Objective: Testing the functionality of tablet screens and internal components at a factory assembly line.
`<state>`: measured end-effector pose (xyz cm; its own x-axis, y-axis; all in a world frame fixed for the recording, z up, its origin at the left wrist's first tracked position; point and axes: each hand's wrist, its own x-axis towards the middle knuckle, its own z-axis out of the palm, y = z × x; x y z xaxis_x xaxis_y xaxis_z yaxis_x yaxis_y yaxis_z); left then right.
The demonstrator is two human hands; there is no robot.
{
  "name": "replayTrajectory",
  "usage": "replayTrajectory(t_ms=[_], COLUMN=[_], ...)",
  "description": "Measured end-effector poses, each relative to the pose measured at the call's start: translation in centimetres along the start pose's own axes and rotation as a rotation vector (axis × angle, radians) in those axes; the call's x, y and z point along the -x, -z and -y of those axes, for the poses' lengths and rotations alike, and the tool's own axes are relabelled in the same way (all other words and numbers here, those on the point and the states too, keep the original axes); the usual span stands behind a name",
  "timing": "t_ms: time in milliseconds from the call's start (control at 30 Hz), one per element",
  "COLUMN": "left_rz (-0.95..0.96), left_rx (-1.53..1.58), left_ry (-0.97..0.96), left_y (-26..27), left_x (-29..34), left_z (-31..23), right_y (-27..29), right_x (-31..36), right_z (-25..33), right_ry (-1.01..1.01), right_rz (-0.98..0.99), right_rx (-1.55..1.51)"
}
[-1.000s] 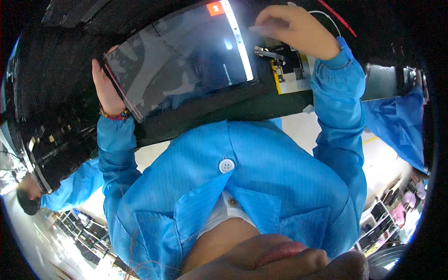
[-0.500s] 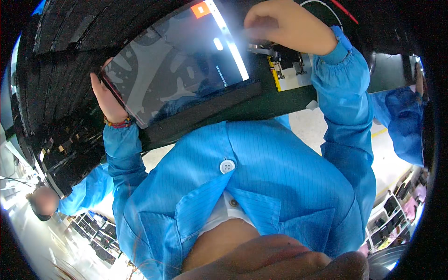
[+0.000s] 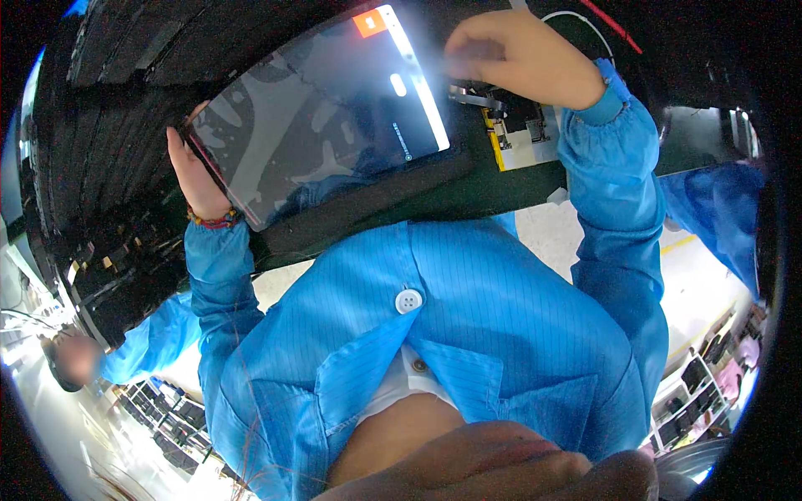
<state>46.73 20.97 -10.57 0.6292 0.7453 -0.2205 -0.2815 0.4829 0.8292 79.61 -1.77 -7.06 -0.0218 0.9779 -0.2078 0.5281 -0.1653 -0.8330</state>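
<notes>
A dark glossy display panel (image 3: pixel 326 125), lit with a bright white strip and an orange-red block at its right side, lies tilted in front of me. My left hand (image 3: pixel 198 177) grips its left edge, with the thumb on the outside and the other fingers mostly hidden behind it. Just beyond the panel's right edge is my right hand (image 3: pixel 530 60), its fingers bent together. Glare and shadow hide what they hold, if anything. Below those fingers, a grey ribbon-like strip (image 3: pixel 478 98) leads toward a small circuit board assembly (image 3: pixel 520 138) with a yellow edge.
Black foam-like padding (image 3: pixel 376 196) runs along the bench edge nearest me. Dark ridged material (image 3: pixel 109 108) fills the left side. A white cable (image 3: pixel 576 18) and a red rod-like thing (image 3: pixel 611 23) lie past my right hand. Other people in blue sit at both sides.
The whole bench scene shifts slightly down and right in the view. Both hands keep nearly the same places beside the panel, and the right fingers stay bent.
</notes>
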Motion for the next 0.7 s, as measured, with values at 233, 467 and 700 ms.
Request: replayTrajectory(t_ms=[233, 467, 700], left_rz=[0.216, 0.165, -0.156], left_rx=[0.124, 0.085, -0.141], left_ry=[0.060, 0.028, -0.049], left_y=[0.6, -0.2, -1.1], left_x=[-0.1, 0.1, 0.0], left_z=[0.0, 0.0, 0.3], right_y=[-1.4, -1.8, -2.7], right_x=[-0.4, -0.9, -1.1], right_z=[-1.0, -1.3, -1.3], right_ry=[0.222, 0.327, 0.331], right_rz=[-0.193, -0.252, -0.298], right_rx=[0.212, 0.353, 0.141])
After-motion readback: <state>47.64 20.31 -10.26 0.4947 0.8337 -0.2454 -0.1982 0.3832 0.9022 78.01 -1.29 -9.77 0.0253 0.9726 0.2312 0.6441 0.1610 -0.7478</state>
